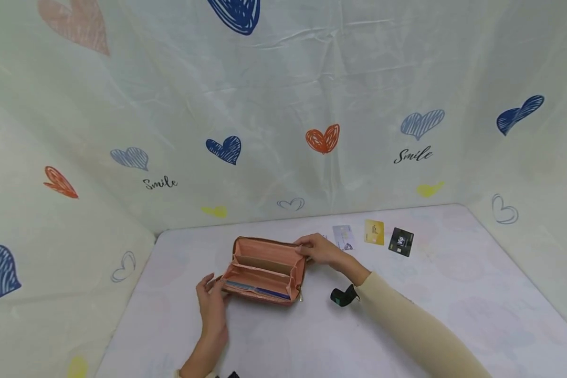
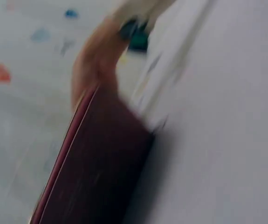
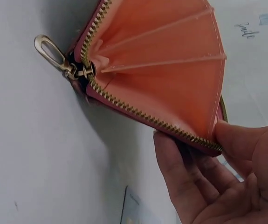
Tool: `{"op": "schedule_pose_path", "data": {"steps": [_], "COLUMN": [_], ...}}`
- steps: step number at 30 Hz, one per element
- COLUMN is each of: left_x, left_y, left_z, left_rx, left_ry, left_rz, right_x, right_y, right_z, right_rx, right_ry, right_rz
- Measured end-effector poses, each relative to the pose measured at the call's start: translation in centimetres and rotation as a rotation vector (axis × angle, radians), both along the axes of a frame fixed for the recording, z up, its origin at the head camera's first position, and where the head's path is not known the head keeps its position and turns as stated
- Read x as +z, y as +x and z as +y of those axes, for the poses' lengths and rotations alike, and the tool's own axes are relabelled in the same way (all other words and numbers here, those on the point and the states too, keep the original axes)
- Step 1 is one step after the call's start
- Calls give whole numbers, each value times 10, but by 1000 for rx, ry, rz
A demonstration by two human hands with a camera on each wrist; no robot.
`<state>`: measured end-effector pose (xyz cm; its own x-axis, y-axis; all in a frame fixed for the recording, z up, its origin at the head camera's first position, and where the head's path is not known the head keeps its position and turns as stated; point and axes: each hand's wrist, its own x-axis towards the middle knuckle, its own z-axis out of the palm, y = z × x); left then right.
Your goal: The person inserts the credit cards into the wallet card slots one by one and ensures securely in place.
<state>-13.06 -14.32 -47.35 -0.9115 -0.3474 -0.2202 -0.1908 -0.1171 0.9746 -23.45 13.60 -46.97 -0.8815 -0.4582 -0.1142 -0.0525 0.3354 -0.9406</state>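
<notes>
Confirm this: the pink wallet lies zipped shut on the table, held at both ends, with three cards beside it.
Not shut. The head view shows the wallet unzipped and spread open, left hand and right hand at its ends, three cards beside it.

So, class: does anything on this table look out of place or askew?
Three cards, grey, yellow and black, lie loose on the table beyond the open wallet, each at a slightly different tilt. The right hand pinches the wallet's far edge; the left hand touches its near corner.
</notes>
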Motion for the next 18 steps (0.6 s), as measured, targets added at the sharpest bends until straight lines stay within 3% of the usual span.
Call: {"op": "schedule_pose_path", "data": {"steps": [3,7,10,13,18], "left_x": [0,-6,-11,-15,-19], "left_y": [-21,-49,-60,-64,-66], "left_z": [-27,-61,-78,-85,-88], "left_rx": [-105,-452,-663,-775,-840], "left_ry": [-64,-75,-70,-74,-118], "left_rz": [8,21,17,9,14], "right_x": [0,-2,-4,-5,-5], "right_y": [-6,-13,-19,-24,-30], "right_z": [0,-1,-3,-6,-7], "right_rx": [26,56,94,128,133], "right_ry": [-2,0,6,3,13], "right_rz": [-9,-26,-25,-25,-16]}}
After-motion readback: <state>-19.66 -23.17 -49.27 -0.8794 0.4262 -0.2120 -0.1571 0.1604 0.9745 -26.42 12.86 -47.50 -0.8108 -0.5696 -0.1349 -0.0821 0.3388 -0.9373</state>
